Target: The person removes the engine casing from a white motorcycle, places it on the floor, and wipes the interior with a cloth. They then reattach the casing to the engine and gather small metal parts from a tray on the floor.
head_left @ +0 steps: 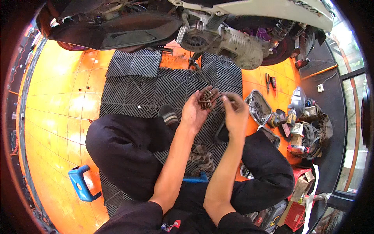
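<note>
My left hand (192, 111) is cupped palm up in front of me, holding a small heap of dark bolts (206, 99). Just to its right is my right hand (236, 112), slightly blurred, with thumb and fingers drawn together near the heap. Whatever those fingertips pinch is too small to make out. Close beyond the right hand, an open grey tray (267, 98) contains a pile of small dark parts. Both hands are above a black ribbed floor mat (134, 91), between my bent legs.
A scooter (233, 45) with its engine housing exposed spans the far side. Pliers (267, 81), a power tool (277, 118), a grey cover (298, 97) and hoses lie to the right. A blue stool (80, 183) stands left on orange tiles; a rag (200, 159) lies between my legs.
</note>
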Demonstrator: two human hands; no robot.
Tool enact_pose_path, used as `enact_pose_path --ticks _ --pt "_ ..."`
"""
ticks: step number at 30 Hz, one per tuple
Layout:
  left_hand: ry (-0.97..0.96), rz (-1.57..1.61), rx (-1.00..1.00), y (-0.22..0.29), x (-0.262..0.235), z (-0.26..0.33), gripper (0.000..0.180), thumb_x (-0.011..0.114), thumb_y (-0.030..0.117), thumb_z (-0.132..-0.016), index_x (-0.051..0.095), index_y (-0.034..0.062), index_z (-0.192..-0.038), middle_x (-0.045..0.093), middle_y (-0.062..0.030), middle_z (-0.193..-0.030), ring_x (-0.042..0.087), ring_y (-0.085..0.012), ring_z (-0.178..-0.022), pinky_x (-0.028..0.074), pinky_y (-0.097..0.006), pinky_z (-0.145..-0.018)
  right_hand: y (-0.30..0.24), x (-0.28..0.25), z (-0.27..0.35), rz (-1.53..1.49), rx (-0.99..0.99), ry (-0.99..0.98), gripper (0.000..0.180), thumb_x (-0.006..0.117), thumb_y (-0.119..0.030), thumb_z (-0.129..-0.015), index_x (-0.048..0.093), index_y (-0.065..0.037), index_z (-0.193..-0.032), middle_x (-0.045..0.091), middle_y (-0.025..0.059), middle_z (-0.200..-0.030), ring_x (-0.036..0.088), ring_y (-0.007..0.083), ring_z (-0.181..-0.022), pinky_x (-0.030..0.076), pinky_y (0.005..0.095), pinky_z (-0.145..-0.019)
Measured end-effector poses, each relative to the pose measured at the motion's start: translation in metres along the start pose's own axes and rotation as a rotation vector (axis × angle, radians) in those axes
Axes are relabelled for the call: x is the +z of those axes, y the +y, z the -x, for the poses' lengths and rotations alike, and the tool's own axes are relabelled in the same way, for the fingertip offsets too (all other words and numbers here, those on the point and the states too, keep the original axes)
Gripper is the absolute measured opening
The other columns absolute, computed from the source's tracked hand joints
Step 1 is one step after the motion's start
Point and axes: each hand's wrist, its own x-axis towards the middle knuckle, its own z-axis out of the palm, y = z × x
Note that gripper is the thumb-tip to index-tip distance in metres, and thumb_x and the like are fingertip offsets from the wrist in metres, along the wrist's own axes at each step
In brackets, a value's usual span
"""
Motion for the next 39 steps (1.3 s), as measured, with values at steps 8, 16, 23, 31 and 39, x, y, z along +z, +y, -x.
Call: enact_pose_path --ticks 8,16,23,31,39 --pt "0.027 0.024 0.003 0.003 -0.014 0.010 0.053 0.030 0.032 -0.107 0.047 -0.0079 -0.139 0.053 -0.0257 -0.139 0.052 -0.0350 -0.129 0.039 -0.047 -0.113 0.010 0.029 0.020 0.117 -0.125 -0.038 0.019 0.068 0.001 -0.086 0.069 0.005 -0.105 0.070 0.0107 -0.098 0.069 0.0169 -0.082 0.054 0.0284 -0.076" --pt "0.056 0.089 -0.031 0.002 -0.015 0.007 0.056 0.029 0.034 -0.107 0.046 -0.0088 -0.139 0.051 -0.0278 -0.142 0.049 -0.0377 -0.133 0.036 -0.048 -0.115 0.018 0.026 0.022 0.066 -0.093 -0.088 0.019 0.069 0.005 -0.083 0.067 0.005 -0.102 0.071 0.0142 -0.096 0.072 0.0222 -0.085 0.057 0.0323 -0.075" --pt "-0.024 0.057 -0.001 0.003 -0.018 0.008 0.054 0.032 0.030 -0.106 0.044 -0.0100 -0.139 0.050 -0.0284 -0.143 0.047 -0.0387 -0.135 0.038 -0.047 -0.114 0.022 0.026 0.021 -0.053 -0.027 0.020 0.017 0.069 0.002 -0.086 0.067 0.007 -0.102 0.072 0.0148 -0.092 0.072 0.0187 -0.084 0.057 0.0309 -0.077" --pt "-0.006 0.069 -0.004 0.002 -0.018 0.008 0.051 0.033 0.026 -0.105 0.043 -0.0105 -0.139 0.049 -0.0294 -0.142 0.048 -0.0384 -0.133 0.041 -0.047 -0.111 0.036 0.020 0.018 -0.010 -0.093 -0.049 0.014 0.069 0.002 -0.085 0.069 0.008 -0.098 0.070 0.0134 -0.095 0.071 0.0185 -0.086 0.056 0.0303 -0.076" --pt "-0.072 0.121 -0.077 0.000 -0.029 0.003 0.050 0.035 0.024 -0.103 0.046 -0.0098 -0.138 0.050 -0.0283 -0.142 0.053 -0.0359 -0.127 0.043 -0.046 -0.109 0.035 0.019 0.015 0.053 -0.129 0.014 0.019 0.066 0.003 -0.086 0.069 0.004 -0.105 0.069 0.0134 -0.097 0.070 0.0214 -0.086 0.056 0.0316 -0.077"
